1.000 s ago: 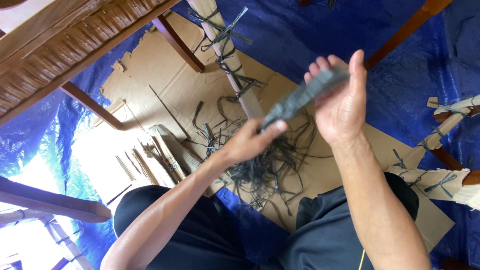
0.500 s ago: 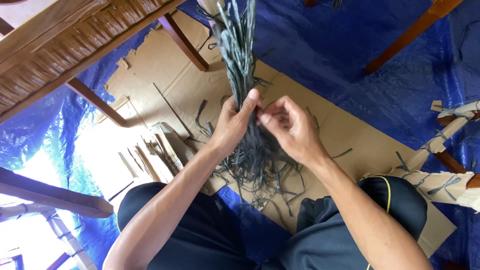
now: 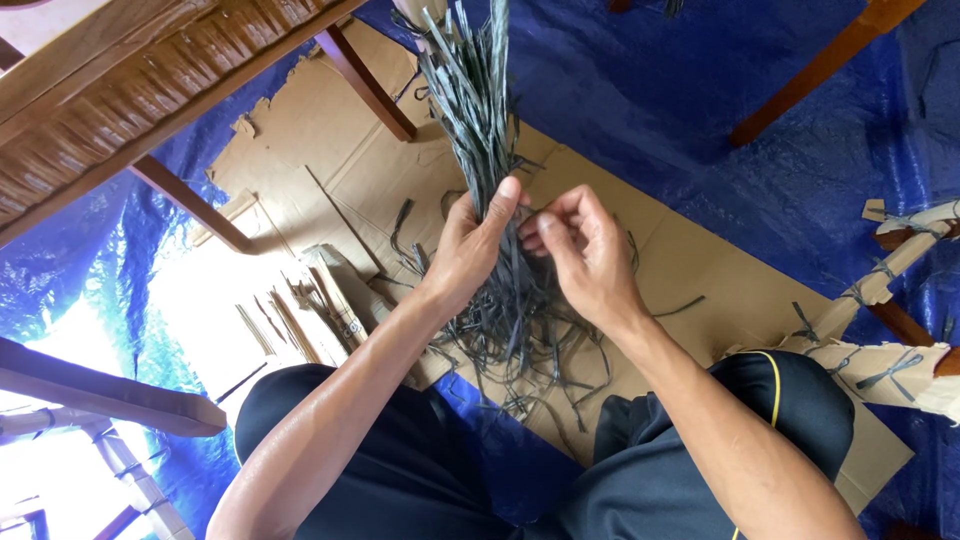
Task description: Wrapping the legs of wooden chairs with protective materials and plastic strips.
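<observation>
On flattened cardboard (image 3: 700,270) over a blue tarp (image 3: 650,90), the left hand (image 3: 470,250) grips a bundle of dark strips (image 3: 475,100) upright at mid-sheet; the right hand (image 3: 580,250) pinches strands beside it, apparently gathering and evening them.

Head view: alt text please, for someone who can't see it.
The left hand grips an upright bundle of dark strips while the right hand pinches at its middle. Below lie flattened cardboard and a blue tarp.

Left hand (image 3: 470,250) closed in a fist with thumb up, right hand (image 3: 585,255) beside it with fingertips pinched, both forearms reaching forward.
</observation>
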